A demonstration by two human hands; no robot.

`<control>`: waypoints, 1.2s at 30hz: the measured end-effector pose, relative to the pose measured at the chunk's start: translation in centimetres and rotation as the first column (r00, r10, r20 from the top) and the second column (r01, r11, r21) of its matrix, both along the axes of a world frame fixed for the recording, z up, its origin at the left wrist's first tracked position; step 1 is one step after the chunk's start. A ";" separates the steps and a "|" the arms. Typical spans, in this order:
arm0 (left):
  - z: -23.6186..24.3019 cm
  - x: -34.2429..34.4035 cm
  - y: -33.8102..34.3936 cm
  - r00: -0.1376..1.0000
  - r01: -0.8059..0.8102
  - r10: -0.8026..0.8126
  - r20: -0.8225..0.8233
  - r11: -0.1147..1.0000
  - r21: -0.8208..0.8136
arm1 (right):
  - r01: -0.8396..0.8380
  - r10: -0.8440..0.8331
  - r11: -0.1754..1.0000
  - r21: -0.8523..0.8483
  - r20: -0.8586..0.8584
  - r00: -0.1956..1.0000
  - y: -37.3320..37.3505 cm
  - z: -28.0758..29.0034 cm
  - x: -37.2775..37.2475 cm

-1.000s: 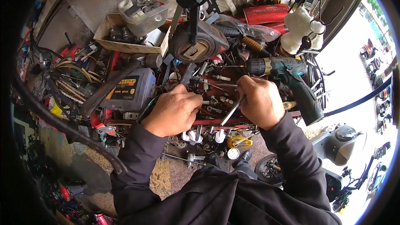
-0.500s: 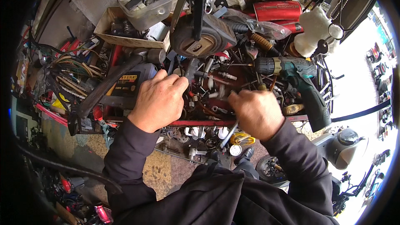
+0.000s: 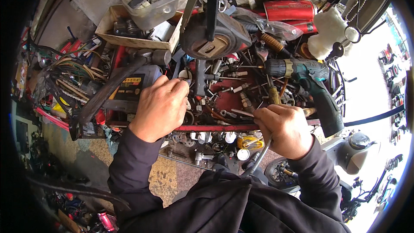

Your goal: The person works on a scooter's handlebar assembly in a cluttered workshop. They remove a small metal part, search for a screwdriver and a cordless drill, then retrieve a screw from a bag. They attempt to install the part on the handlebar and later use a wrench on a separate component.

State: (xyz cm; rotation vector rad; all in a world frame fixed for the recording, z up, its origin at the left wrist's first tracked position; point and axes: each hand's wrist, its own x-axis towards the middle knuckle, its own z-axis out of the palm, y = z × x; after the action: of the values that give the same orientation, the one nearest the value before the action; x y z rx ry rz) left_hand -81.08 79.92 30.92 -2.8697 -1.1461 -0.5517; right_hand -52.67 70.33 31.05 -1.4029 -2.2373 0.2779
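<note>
My left hand (image 3: 160, 108) is over the left part of a red tool tray (image 3: 207, 127), its fingers curled down and whatever is in them hidden. Just right of its fingertips lies a dark T-shaped tool (image 3: 201, 77) among loose small parts. My right hand (image 3: 285, 128), at the tray's front right, is closed around a long thin metal rod (image 3: 260, 159) that slants down toward my body. Its upper end is hidden by the fist. Beyond that hand lies a wooden-handled tool (image 3: 274, 95), and a teal and black cordless drill (image 3: 317, 77) rests to the right.
A hammer (image 3: 116, 82) lies across a dark case (image 3: 131, 88) at the left. Behind stand a cardboard box (image 3: 159, 43) and a clear plastic tub (image 3: 157, 15) of parts. A dark round device (image 3: 213, 39) hangs above the tray. Bundled cables (image 3: 71, 75) lie far left.
My right hand has moved right, carrying the rod with it. My left hand has shifted slightly left and down, away from the T-shaped tool, which now shows more fully.
</note>
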 end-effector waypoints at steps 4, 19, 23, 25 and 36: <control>-0.2 0.2 -0.5 0.998 -0.044 0.045 0.036 0.999 -0.020 | -0.082 0.082 0.995 -0.062 0.004 0.997 0.6 0.9 0.7; -3.5 0.6 -1.9 0.970 -0.148 0.108 0.217 0.973 0.177 | 0.019 -0.032 0.998 0.066 0.205 0.978 3.0 -1.1 -0.8; -3.8 0.5 -1.8 0.967 -0.141 0.091 0.239 0.969 0.202 | 0.051 -0.051 0.999 0.003 0.016 0.999 2.7 0.0 0.3; -3.8 0.5 -1.9 0.967 -0.139 0.088 0.240 0.968 0.207 | 0.060 -0.059 0.997 0.042 -0.011 0.998 2.4 0.7 0.9; -3.7 0.6 -2.1 0.953 -0.160 0.106 0.283 0.971 0.176 | 0.106 -0.116 0.993 0.048 0.296 0.948 9.7 -1.2 -3.6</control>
State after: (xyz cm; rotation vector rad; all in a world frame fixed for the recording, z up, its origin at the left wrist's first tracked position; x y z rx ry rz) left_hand -80.51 77.80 27.18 -2.5834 -1.2268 -1.0163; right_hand -56.25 79.99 29.83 -1.6400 -2.3741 -0.0103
